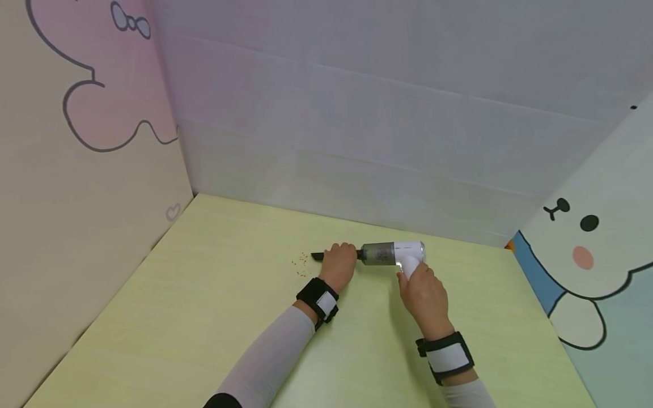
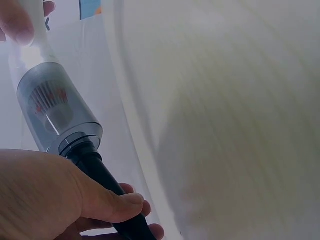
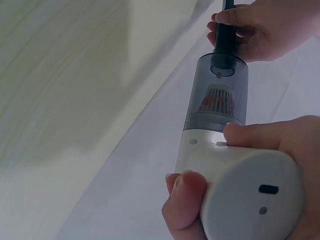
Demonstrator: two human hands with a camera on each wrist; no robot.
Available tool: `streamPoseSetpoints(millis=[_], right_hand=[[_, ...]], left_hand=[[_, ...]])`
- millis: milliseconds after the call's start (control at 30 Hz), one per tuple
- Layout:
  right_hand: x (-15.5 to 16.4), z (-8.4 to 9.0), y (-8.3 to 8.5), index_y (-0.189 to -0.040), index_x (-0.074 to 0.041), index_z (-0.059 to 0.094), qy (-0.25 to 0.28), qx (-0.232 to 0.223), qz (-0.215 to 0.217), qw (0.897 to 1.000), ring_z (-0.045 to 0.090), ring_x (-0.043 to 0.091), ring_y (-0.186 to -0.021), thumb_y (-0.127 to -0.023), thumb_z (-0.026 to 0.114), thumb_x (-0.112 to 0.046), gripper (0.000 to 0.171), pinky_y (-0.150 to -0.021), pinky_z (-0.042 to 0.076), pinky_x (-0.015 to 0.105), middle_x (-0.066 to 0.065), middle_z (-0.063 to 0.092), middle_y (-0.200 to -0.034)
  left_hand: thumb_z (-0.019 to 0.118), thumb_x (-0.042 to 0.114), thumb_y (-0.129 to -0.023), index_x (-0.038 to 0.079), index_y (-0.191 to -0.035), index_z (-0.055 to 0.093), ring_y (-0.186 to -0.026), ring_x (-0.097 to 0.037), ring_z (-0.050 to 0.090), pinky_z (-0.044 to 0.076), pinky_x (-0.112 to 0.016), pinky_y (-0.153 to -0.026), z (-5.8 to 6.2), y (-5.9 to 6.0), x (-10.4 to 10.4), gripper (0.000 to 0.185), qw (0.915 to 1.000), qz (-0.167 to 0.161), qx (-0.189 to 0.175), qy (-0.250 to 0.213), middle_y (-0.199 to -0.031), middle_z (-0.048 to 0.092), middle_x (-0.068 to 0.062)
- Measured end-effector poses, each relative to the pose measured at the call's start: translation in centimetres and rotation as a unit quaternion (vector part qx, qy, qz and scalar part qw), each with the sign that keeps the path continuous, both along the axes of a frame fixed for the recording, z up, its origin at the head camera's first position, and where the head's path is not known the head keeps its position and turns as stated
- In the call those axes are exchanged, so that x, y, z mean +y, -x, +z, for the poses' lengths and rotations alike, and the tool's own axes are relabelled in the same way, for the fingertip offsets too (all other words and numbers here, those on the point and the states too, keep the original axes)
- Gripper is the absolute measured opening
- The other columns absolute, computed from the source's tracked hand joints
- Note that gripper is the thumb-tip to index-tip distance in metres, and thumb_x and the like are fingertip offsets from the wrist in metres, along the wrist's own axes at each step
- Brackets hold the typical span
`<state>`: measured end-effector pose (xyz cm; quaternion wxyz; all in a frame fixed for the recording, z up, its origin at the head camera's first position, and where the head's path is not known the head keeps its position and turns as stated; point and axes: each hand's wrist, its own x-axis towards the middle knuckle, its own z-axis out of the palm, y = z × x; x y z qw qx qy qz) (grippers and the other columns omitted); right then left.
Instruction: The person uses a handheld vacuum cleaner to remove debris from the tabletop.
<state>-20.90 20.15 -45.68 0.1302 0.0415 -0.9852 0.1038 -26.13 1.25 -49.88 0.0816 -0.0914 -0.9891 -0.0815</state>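
A white handheld vacuum cleaner [image 1: 408, 250] with a clear grey dust cup [image 1: 378, 254] spans both hands, its nozzle facing left above the table. My right hand [image 1: 425, 297] grips its white handle, with the thumb close to a small switch in the right wrist view. Around the black nozzle tube [image 2: 100, 172] curl the fingers and thumb of my left hand [image 1: 339, 266]. Inside the cup a ribbed filter [image 3: 218, 101] shows, with reddish bits about it. Small orange crumbs [image 1: 302, 263] lie scattered on the table just left of the nozzle tip [image 1: 317, 256].
The pale yellow table [image 1: 204, 272] runs back to a whitish sheet wall [image 1: 357, 124]. A beige panel with a pink cartoon [image 1: 122, 107] bounds the left side. On the right stands a panel with a cartoon face [image 1: 586, 243].
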Motion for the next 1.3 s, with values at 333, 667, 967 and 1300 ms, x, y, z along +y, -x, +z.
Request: streamPoseSetpoints(millis=[333, 667, 967, 1300], right_hand=[[0.06, -0.3, -0.19, -0.101, 0.019, 0.052, -0.004, 0.013, 0.003, 1.0, 0.063, 0.038, -0.059, -0.095, 0.071, -0.025, 0.048, -0.048, 0.053, 0.047, 0.028, 0.06, -0.079], [-0.13, 0.01, -0.12, -0.102, 0.019, 0.051, -0.005, -0.008, -0.008, 1.0, 0.062, 0.036, -0.059, -0.096, 0.069, -0.027, 0.049, -0.048, 0.053, 0.046, 0.027, 0.059, -0.079], [-0.18, -0.03, -0.08, -0.102, 0.018, 0.051, -0.003, -0.01, -0.006, 1.0, 0.062, 0.036, -0.059, -0.096, 0.069, -0.028, 0.05, -0.049, 0.053, 0.046, 0.027, 0.059, -0.08], [-0.4, 0.11, -0.22, -0.103, 0.019, 0.051, -0.003, -0.011, -0.007, 1.0, 0.062, 0.036, -0.061, -0.096, 0.069, -0.027, 0.049, -0.05, 0.053, 0.047, 0.028, 0.059, -0.081]], left_hand=[[0.06, 0.009, -0.102, 0.005, -0.117, 0.072, -0.101, -0.031, 0.067, 0.058, -0.048, -0.088, -0.13, -0.42, -0.01, 0.019, 0.9999, -0.002, 0.015, 0.008, -0.109, 0.071, -0.011], [0.061, 0.009, -0.101, 0.006, -0.117, 0.072, -0.101, -0.03, 0.067, 0.058, -0.048, -0.088, -0.15, -0.27, -0.05, 0.019, 0.9999, 0.002, 0.011, 0.008, -0.11, 0.071, -0.01], [0.061, 0.01, -0.102, 0.006, -0.118, 0.072, -0.102, -0.03, 0.067, 0.058, -0.048, -0.088, -0.17, -0.28, -0.16, 0.02, 0.9998, 0.003, 0.012, 0.016, -0.11, 0.071, -0.01], [0.06, 0.008, -0.102, 0.006, -0.122, 0.07, -0.107, -0.031, 0.066, 0.057, -0.049, -0.092, -0.23, -0.18, -0.37, 0.022, 0.9998, -0.001, -0.014, 0.011, -0.115, 0.07, -0.01]])
